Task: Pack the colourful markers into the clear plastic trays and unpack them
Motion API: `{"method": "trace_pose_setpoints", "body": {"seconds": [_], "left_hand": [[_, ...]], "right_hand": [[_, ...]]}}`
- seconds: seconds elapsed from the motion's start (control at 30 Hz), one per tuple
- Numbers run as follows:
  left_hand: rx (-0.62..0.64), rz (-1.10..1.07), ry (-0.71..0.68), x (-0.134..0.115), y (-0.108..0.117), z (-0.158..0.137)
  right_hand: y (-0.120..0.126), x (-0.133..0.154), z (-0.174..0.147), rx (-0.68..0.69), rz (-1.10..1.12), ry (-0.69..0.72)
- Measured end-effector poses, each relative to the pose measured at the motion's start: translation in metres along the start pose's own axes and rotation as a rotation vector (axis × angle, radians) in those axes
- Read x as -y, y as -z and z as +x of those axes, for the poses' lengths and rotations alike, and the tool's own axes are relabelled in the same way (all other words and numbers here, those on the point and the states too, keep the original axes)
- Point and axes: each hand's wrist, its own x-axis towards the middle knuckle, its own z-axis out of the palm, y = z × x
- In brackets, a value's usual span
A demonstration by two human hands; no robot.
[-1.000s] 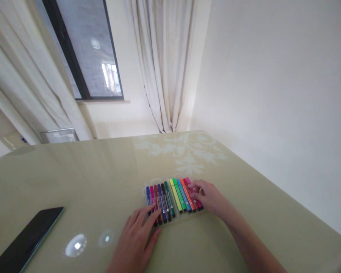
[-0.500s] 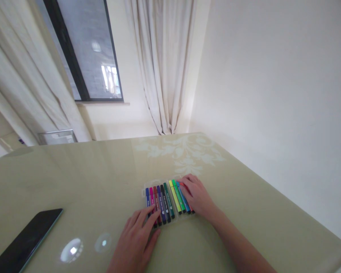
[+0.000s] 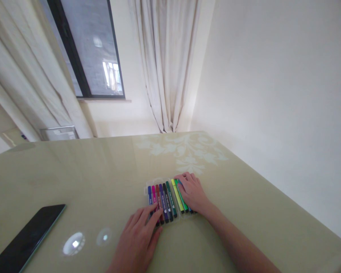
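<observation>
A clear plastic case (image 3: 178, 218) lies open on the table, holding several markers in two sections. Blue, pink, brown, purple, black and dark green markers fill the left section, with the black marker (image 3: 168, 203) near its right side. A yellow marker (image 3: 177, 195) and a green one show in the right section; the blue one there is mostly covered. My left hand (image 3: 139, 233) lies at the lower left of the case, fingertips on the pink and brown markers, thumb apart. My right hand (image 3: 191, 191) rests palm down over the right section, its fingers stretched across the caps.
A dark tablet or phone (image 3: 28, 237) lies on the table (image 3: 88, 178) at the left. Behind the table are curtains (image 3: 166, 68) and a window (image 3: 92, 45); a white wall (image 3: 272, 83) runs along the right edge.
My right hand has slid slightly left across the right section, now covering the blue and red markers and part of the green one. My left hand stays on the left markers. The view has shifted slightly.
</observation>
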Motion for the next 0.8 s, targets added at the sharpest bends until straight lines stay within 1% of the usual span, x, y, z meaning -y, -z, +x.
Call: {"method": "trace_pose_setpoints", "body": {"seconds": [0.27,0.43,0.63,0.7,0.8], "left_hand": [[-0.002,-0.027,0.01,0.0,0.001,0.0],[-0.01,-0.017,-0.011,0.001,0.001,0.0],[-0.01,-0.014,-0.017,0.002,0.0,0.0],[-0.005,-0.016,-0.013,0.003,0.0,-0.001],[-0.002,-0.018,-0.011,0.003,-0.001,-0.001]], "right_hand": [[0.003,-0.002,0.009,0.06,0.056,-0.05],[0.001,0.004,0.015,0.023,0.051,-0.102],[-0.001,0.008,0.018,-0.01,0.058,-0.133],[-0.002,0.008,0.019,-0.016,0.072,-0.129],[-0.003,0.006,0.019,-0.04,0.093,-0.087]]}}
